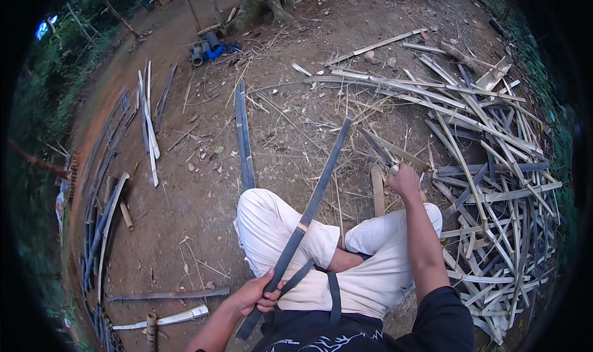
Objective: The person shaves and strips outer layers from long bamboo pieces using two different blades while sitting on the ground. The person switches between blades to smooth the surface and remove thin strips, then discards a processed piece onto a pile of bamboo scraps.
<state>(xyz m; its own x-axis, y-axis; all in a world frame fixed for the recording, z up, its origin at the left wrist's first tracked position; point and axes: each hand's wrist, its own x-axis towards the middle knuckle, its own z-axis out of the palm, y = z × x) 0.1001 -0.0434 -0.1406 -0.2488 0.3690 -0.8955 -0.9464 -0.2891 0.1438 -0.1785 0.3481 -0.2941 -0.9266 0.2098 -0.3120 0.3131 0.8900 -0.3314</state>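
Observation:
My left hand [258,294] is closed round the lower part of a dark split bamboo strip [321,182]. The strip slants up and away across my left leg, with a pale band at a node near its middle. Out to the right, my right hand [404,182] grips a machete [375,145] by its handle, the blade pointing up and to the left. Blade and strip are apart. Just beyond my left knee, a pair of dark bamboo strips [243,135] lies on the ground. A flat brown piece [377,190] rests beside my right hand.
A large tangled heap of split bamboo [494,216] fills the right side. More pale strips [148,123] and dark bamboo poles [94,241] lie to the left. Short bamboo tubes [197,54] sit by a blue cloth [214,52] near a tree trunk [262,0].

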